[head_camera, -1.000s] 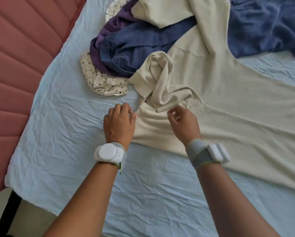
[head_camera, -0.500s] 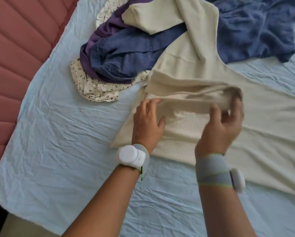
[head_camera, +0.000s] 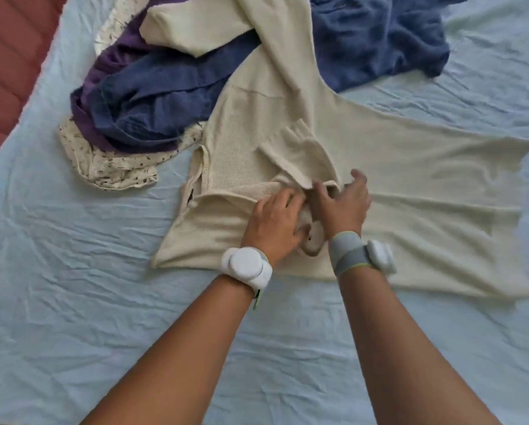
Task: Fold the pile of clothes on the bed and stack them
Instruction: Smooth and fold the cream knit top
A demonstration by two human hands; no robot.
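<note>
A cream knit sweater [head_camera: 410, 185] lies spread across the light blue bed sheet [head_camera: 73, 302], with one sleeve folded over its body. Both hands meet on that folded sleeve at the sweater's middle. My left hand [head_camera: 274, 223] holds a fold of the sleeve between thumb and fingers. Just to its right, my right hand [head_camera: 344, 202] rests on the sleeve with its fingers spread. The sweater's other sleeve [head_camera: 189, 29] trails up over the pile behind.
Unfolded clothes lie at the back left: a blue garment [head_camera: 152, 99], a purple one [head_camera: 85, 118] and a white printed one [head_camera: 113, 167]. Another blue garment [head_camera: 379, 38] lies at the back right. A pink quilted surface [head_camera: 8, 56] borders the bed on the left.
The bunched sleeve was lifted and stretched between both hands, then brought down across the sweater's body. Both hands moved right and now sit close together on it.
</note>
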